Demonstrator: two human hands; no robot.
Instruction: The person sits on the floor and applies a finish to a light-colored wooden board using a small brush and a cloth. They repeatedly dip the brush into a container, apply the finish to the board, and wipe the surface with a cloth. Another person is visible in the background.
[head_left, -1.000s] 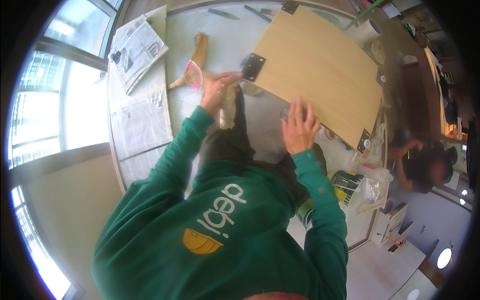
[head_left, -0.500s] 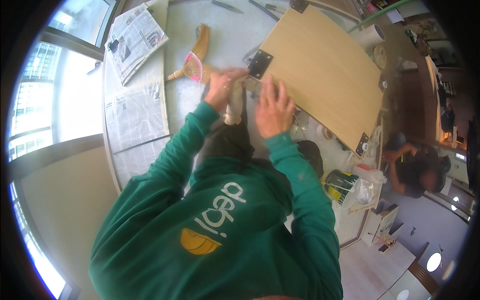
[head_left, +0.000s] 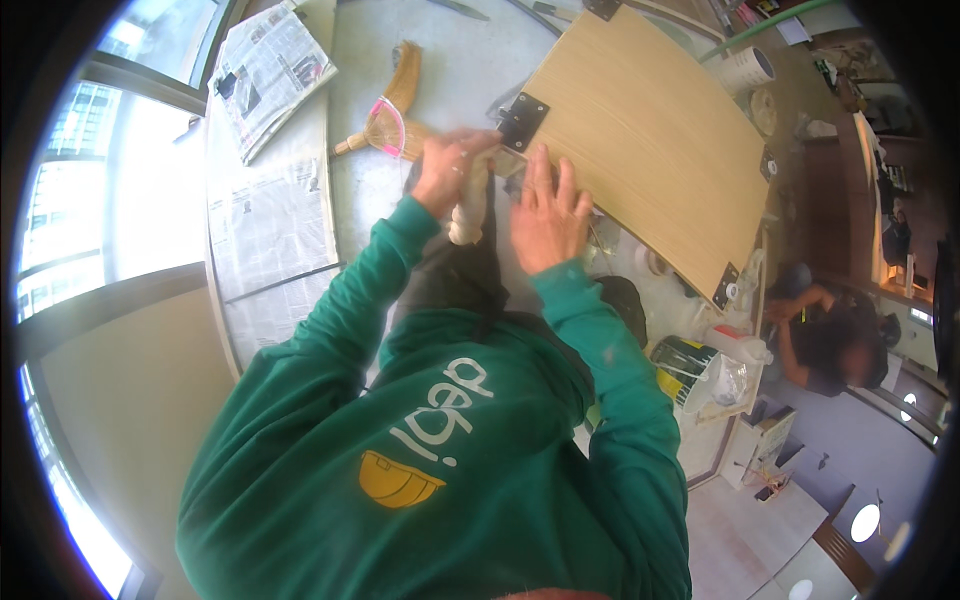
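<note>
A light wooden board (head_left: 645, 140) with black corner plates lies tilted in front of me. My left hand (head_left: 447, 172) is closed at its near-left corner, its fingertips against the black metal plate (head_left: 522, 122). What those fingers grip is hidden. Below that hand hangs a beige, cloth-like thing (head_left: 466, 222); whether the hand holds it I cannot tell. My right hand (head_left: 550, 215) rests with its fingers stretched out on the board's near edge. Left of the board is a straw hand broom (head_left: 385, 128) with pink binding.
Newspapers (head_left: 272, 75) cover the ledge on the left by the window. A bucket (head_left: 685, 372) and a white jug (head_left: 737, 343) stand to the right. Beyond them another person (head_left: 835, 335) is bent over. A knife-like tool (head_left: 460, 9) lies at the far edge.
Both hands stay at the board's corner and near edge with hardly any movement. The view has shifted slightly; the board looks otherwise unchanged.
</note>
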